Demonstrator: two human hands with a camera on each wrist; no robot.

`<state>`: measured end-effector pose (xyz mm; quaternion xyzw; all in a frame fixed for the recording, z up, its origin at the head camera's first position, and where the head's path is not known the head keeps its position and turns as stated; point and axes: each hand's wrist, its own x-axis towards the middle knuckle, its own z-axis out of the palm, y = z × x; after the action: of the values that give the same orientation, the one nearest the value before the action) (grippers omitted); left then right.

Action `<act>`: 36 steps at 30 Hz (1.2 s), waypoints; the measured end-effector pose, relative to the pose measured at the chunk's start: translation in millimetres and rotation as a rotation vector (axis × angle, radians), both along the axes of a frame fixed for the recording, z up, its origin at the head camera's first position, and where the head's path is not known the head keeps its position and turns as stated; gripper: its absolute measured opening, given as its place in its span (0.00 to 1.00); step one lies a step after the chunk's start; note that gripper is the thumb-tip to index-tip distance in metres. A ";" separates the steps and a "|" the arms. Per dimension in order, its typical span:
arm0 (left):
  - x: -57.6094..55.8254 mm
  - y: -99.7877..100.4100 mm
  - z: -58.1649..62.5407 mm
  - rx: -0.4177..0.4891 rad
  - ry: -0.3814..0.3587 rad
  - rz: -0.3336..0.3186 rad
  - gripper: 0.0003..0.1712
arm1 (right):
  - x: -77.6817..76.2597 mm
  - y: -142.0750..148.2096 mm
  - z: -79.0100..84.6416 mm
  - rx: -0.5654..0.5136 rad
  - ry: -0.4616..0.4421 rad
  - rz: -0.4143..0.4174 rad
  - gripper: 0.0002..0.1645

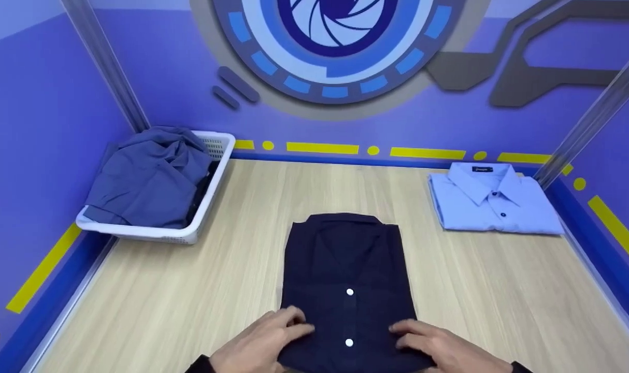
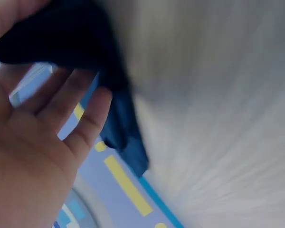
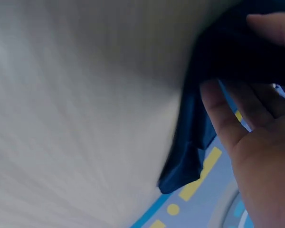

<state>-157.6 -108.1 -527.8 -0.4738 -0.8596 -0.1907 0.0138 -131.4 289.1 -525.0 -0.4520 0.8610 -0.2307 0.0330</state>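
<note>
A dark navy shirt, folded into a rectangle with its collar at the far end and two white buttons showing, lies on the table in front of me. My left hand grips its near left side; in the left wrist view dark cloth passes between the thumb and the fingers. On the opposite side, my right hand holds the near right edge, thumb and fingers on either face of the cloth in the right wrist view. Some fingertips are hidden behind the fabric.
At the back left stands a white basket heaped with grey-blue clothing and something black. A folded light blue shirt lies at the back right of the wooden table. Purple panels border the table.
</note>
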 end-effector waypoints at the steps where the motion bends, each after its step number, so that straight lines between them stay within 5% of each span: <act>1: -0.2 -1.4 -2.3 -0.005 0.029 0.017 0.39 | -0.2 1.0 -1.1 0.024 0.007 -0.013 0.29; 5: -1.8 -5.9 -8.2 -0.016 0.093 0.058 0.40 | -3.9 5.9 -5.8 0.066 0.100 0.001 0.43; 9: -2.5 -7.0 -7.3 0.003 0.078 0.062 0.34 | -7.8 10.1 -5.6 0.023 0.116 0.035 0.33; 12: -2.3 -8.5 -2.5 0.042 0.036 0.050 0.30 | -8.9 11.8 -0.8 -0.001 0.090 0.059 0.36; 19: -3.3 -16.0 17.3 0.075 -0.139 0.003 0.28 | -8.3 14.4 22.8 -0.064 -0.195 0.093 0.23; 23: -7.7 -19.1 30.7 0.137 -0.220 -0.051 0.24 | -13.2 14.3 38.8 -0.183 -0.334 0.179 0.21; 29: -26.1 -19.6 46.3 0.305 -0.364 -0.146 0.14 | -31.6 19.5 54.0 -0.353 -0.359 0.279 0.22; 32: -40.6 -18.4 52.4 0.344 -0.485 -0.077 0.06 | -43.8 24.2 58.2 -0.387 -0.358 0.222 0.22; 36: -65.1 -14.4 58.8 0.347 -0.629 0.122 0.09 | -60.4 26.7 63.2 -0.383 -0.469 0.024 0.17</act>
<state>-222.7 -122.5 -469.0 -0.3306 -0.8033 -0.4689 -0.1598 -191.8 315.8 -461.8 -0.3947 0.7653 -0.4866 0.1476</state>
